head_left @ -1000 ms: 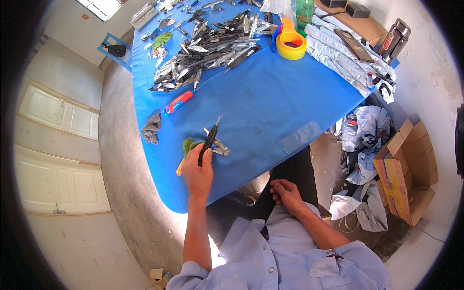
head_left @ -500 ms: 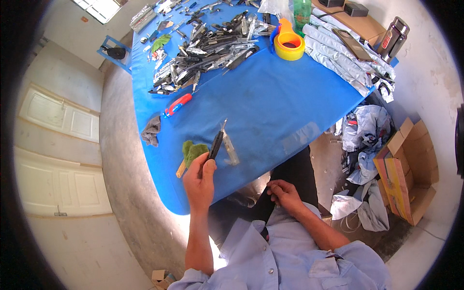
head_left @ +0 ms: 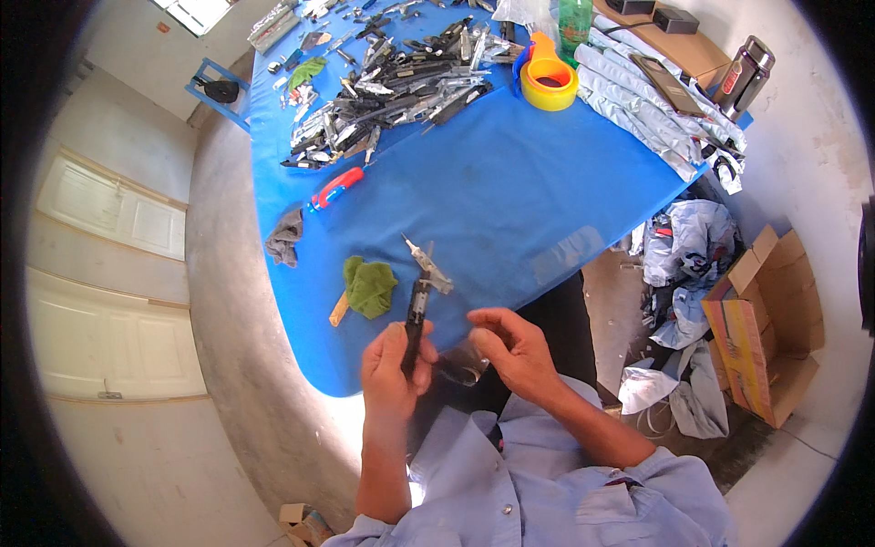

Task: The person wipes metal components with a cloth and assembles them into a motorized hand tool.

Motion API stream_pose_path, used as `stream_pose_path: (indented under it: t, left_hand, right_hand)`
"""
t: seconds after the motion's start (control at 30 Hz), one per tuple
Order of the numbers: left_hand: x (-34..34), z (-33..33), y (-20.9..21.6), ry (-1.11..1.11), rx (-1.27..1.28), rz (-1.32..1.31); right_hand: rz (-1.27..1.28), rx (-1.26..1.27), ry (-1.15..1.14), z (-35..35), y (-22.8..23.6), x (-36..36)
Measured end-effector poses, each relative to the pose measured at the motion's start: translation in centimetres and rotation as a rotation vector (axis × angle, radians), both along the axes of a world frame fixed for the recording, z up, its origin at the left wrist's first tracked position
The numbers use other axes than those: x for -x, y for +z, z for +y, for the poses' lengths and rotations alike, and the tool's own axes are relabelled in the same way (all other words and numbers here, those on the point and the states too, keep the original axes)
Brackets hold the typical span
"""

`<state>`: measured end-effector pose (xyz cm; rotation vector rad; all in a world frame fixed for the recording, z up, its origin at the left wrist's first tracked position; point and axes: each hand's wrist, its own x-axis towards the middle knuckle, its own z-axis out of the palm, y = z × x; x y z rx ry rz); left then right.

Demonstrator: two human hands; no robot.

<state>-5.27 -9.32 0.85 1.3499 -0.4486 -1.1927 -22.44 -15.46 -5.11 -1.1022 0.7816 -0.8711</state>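
Left hand (head_left: pixel 389 372) gripping a black pen-like tool (head_left: pixel 417 310) (a green cloth (head_left: pixel 370 287) lies beyond, on the blue table (head_left: pixel 474 191)); right hand (head_left: pixel 519 356) nearby, thumb and forefinger parted.

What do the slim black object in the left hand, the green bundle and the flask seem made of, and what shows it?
Slim black object: probably plastic, from its dark, low sheen, though painted metal is possible. Green bundle: apparently fabric, matte, with soft folds. Flask: likely metal, glossy, with bright streaked reflections.
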Motion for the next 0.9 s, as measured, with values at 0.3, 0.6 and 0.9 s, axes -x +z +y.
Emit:
stream_pose_path:
  t: [0.3,0.6,0.9]
  left_hand:
    - [3.2,2.1,-1.1,-0.139,0.013,0.146]
    - [3.4,2.9,-2.1,-0.153,0.005,0.154]
    - [3.0,3.9,-3.3,-0.157,0.031,0.122]
  right_hand:
    - [-0.236,-0.171,0.143,-0.2,2.9,-1.0]
    - [-0.177,-0.153,0.053,0.9,2.6,-1.6]
    - [-0.112,-0.165,0.029,1.7,1.7,-2.8]
